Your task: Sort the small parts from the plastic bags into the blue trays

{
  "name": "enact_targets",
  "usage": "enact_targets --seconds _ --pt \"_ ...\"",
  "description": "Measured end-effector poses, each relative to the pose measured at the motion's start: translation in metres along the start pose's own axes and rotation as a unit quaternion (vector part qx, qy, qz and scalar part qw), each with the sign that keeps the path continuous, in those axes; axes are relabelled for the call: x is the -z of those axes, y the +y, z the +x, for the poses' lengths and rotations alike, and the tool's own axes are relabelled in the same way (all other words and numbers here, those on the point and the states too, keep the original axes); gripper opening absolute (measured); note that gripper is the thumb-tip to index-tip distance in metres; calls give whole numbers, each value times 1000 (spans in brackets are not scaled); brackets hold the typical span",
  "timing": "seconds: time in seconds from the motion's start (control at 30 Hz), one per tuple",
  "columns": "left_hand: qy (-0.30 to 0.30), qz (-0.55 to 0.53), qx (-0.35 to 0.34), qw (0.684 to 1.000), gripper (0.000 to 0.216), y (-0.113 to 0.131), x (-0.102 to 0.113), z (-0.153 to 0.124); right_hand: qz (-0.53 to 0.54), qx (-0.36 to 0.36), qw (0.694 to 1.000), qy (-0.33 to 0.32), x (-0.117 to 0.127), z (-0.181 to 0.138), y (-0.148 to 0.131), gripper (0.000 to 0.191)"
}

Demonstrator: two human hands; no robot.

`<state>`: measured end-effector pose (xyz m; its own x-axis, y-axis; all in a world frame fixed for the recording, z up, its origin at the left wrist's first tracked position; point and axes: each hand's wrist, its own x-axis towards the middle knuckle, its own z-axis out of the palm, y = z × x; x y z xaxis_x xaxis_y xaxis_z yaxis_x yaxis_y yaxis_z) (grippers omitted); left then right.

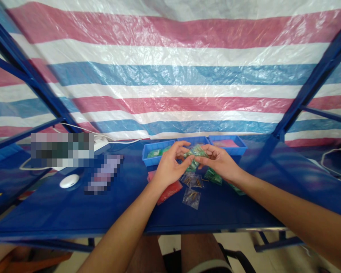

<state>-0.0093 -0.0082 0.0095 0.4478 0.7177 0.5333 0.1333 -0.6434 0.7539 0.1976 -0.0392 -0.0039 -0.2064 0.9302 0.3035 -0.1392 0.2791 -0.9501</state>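
Note:
My left hand (pixel 170 167) and my right hand (pixel 222 162) meet above the blue table, both closed on a green-tinted plastic bag (pixel 197 151). It looks crumpled, and its contents cannot be made out; there may be more than one bag. Just below my hands lie clear plastic bags (pixel 191 198) with thin gold-coloured metal pieces inside. Red bags (pixel 169 192) are stacked beneath my left wrist, partly covered by it. More green bags (pixel 213 176) rest under my right hand, some hidden by the forearm.
Three blue bins line the table's back: the left bin (pixel 151 161) holds green bags, the right bin (pixel 236 151) something pink, and the middle bin (pixel 191 140) is mostly hidden. A white rounded device (pixel 69 181) lies left, near white cables. Blue frame posts (pixel 309 89) and striped sheeting (pixel 173 91) stand behind.

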Motion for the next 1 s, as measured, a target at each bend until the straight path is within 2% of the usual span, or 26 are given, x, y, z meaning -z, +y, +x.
enact_targets --seconds 0.2,0.3,0.43,0.53,0.63,0.7,0.83,0.93,1.0 --pt "2 8 -3 1000 42 -4 -2 0 16 10 1000 19 3 2 10 42" --pt "8 40 -6 999 43 -3 0 0 10 18 999 33 5 3 12 41" --pt "17 144 -92 985 46 7 4 -2 27 -8 998 60 7 4 4 38" --pt "-10 202 -162 966 54 12 5 -2 62 -47 994 74 8 4 0 50" --pt "-25 230 -192 954 41 9 6 0 76 -73 992 69 8 2 -3 65" --pt "-18 232 -199 952 26 7 7 1 74 -86 992 61 6 0 -4 68" --pt "24 203 -161 965 15 5 9 1 99 -100 989 38 0 -2 -11 39" --pt "71 150 -78 983 20 4 7 -1 113 -98 989 19 -2 -4 -15 35" --pt "68 84 -37 993 25 2 4 -1 87 -97 991 11 -2 -5 -15 35"
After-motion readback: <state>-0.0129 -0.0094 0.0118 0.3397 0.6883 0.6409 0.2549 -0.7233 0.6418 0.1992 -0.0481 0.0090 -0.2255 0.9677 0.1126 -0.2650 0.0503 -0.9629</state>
